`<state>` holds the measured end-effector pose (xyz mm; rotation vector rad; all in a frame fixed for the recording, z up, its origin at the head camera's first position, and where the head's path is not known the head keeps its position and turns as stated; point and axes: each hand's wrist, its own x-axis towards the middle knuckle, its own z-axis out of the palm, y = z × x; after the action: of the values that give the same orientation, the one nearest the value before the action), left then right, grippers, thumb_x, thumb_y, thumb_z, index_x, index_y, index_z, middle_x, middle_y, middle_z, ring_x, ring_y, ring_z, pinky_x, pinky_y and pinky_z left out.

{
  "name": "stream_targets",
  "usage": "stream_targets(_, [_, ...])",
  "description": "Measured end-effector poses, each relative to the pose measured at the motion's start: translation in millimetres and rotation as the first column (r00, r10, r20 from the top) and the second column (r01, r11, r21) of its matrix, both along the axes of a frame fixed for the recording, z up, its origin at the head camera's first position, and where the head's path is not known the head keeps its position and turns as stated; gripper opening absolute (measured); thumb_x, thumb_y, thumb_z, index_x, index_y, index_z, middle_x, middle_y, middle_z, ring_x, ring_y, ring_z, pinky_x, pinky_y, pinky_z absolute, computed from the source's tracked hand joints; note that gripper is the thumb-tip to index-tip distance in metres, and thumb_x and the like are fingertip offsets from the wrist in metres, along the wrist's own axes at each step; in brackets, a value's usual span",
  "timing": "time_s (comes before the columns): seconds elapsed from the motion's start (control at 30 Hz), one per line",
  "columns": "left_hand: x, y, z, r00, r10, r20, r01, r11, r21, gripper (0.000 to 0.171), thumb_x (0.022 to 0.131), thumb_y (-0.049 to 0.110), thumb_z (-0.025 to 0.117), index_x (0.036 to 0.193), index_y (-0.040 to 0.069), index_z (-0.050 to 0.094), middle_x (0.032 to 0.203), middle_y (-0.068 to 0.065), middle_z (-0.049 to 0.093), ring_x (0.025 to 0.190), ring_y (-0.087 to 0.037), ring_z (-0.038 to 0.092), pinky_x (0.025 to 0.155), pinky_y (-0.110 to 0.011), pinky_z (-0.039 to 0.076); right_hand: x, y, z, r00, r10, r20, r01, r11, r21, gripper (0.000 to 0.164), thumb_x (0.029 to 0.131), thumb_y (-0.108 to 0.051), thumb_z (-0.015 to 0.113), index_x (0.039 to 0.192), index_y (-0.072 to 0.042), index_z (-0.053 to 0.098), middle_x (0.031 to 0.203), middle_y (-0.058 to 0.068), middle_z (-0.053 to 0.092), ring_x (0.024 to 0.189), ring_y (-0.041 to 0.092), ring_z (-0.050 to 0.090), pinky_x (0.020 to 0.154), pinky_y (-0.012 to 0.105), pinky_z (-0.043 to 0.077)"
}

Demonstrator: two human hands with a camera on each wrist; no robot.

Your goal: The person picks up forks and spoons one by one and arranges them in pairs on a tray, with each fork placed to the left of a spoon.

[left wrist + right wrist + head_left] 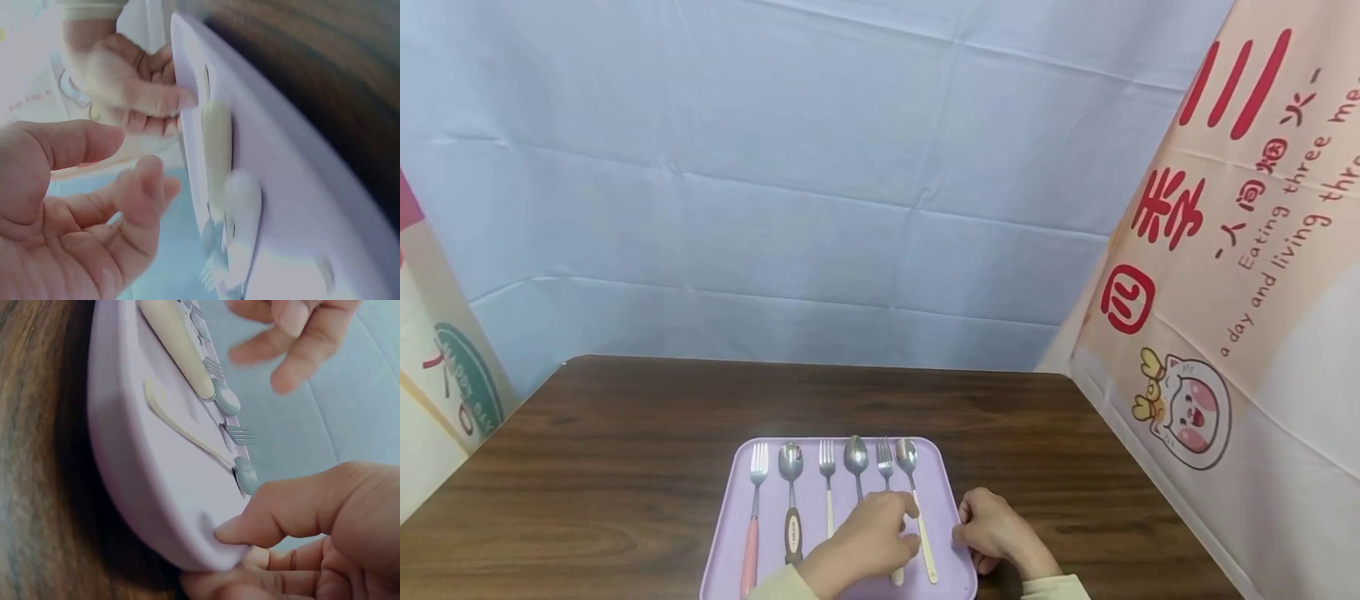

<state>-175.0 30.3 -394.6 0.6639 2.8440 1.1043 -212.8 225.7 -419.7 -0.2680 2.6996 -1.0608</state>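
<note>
A lilac tray (730,533) holds a row of forks and spoons, their heads pointing to the far rim. From the left lie a pink-handled fork (750,546), a brown-handled spoon (793,533) and a fork with a slim cream handle (829,500). Then come another spoon (856,457) and fork (885,467), partly hidden by my left hand (874,532). Rightmost is a spoon with a thin cream handle (922,533). My left hand hovers over these handles, thumb and fingers apart with nothing between them. My right hand (996,529) pinches the tray's right edge between thumb and fingers.
The tray lies near the front of a dark wooden table (625,467). Behind the table hangs a pale blue cloth (790,208). A printed cloth (1247,275) with red characters and a cartoon cat borders the right side, and another printed cloth (445,358) borders the left.
</note>
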Motion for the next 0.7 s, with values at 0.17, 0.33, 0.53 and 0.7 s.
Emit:
stream_targets(0.17, [1.3, -24, 5.2, 0.999, 0.033, 0.004, -0.033, 0.999, 0.014, 0.021, 0.072, 0.014, 0.064, 0.092, 0.005, 0.063, 0.059, 0.008, 0.054, 0.048, -0.003, 0.046, 0.044, -0.02, 0.046, 3.7, -1, 5.9, 0.998, 0.032, -0.046, -0.029, 0.998, 0.061, 0.012, 0.064, -0.003, 0.054, 0.065, -0.007, 0.044, 0.041, 0.002, 0.048, 0.031, 0.011, 0.047, 0.026, 0.023, 0.045])
stream_targets(0.33, [-2.1, -53, 8.4, 0.997, 0.058, -0.05, -0.059, 0.998, -0.008, 0.019, 0.073, 0.014, 0.063, 0.09, 0.006, 0.063, 0.059, 0.008, 0.052, 0.048, -0.004, 0.045, 0.042, -0.02, 0.045, 7.0, -1, 14.5, 0.993, 0.021, -0.118, -0.002, 0.986, 0.164, 0.014, 0.064, -0.007, 0.058, 0.067, -0.008, 0.044, 0.046, 0.004, 0.048, 0.03, 0.01, 0.044, 0.026, 0.02, 0.039])
stream_targets(0.53, [-5.9, -88, 11.4, 0.994, 0.002, -0.105, -0.006, 1.0, -0.031, 0.024, 0.074, 0.008, 0.062, 0.097, 0.002, 0.061, 0.06, 0.006, 0.051, 0.051, -0.004, 0.045, 0.043, -0.02, 0.045, 8.7, -1, 20.5, 0.979, 0.051, -0.197, -0.027, 0.992, 0.124, 0.016, 0.066, -0.007, 0.061, 0.073, -0.007, 0.046, 0.057, 0.001, 0.047, 0.04, 0.009, 0.045, 0.034, 0.022, 0.04])
stream_targets(0.7, [-5.4, -111, 14.1, 0.981, 0.034, -0.192, -0.056, 0.992, -0.111, 0.03, 0.073, 0.009, 0.065, 0.101, 0.002, 0.06, 0.085, -0.007, 0.062, 0.077, -0.02, 0.057, 0.066, -0.039, 0.056, 7.8, -10, 22.4, 0.951, 0.141, -0.275, -0.117, 0.988, 0.1, 0.018, 0.068, -0.01, 0.064, 0.081, -0.004, 0.053, 0.064, 0.0, 0.048, 0.056, 0.013, 0.046, 0.045, 0.028, 0.044])
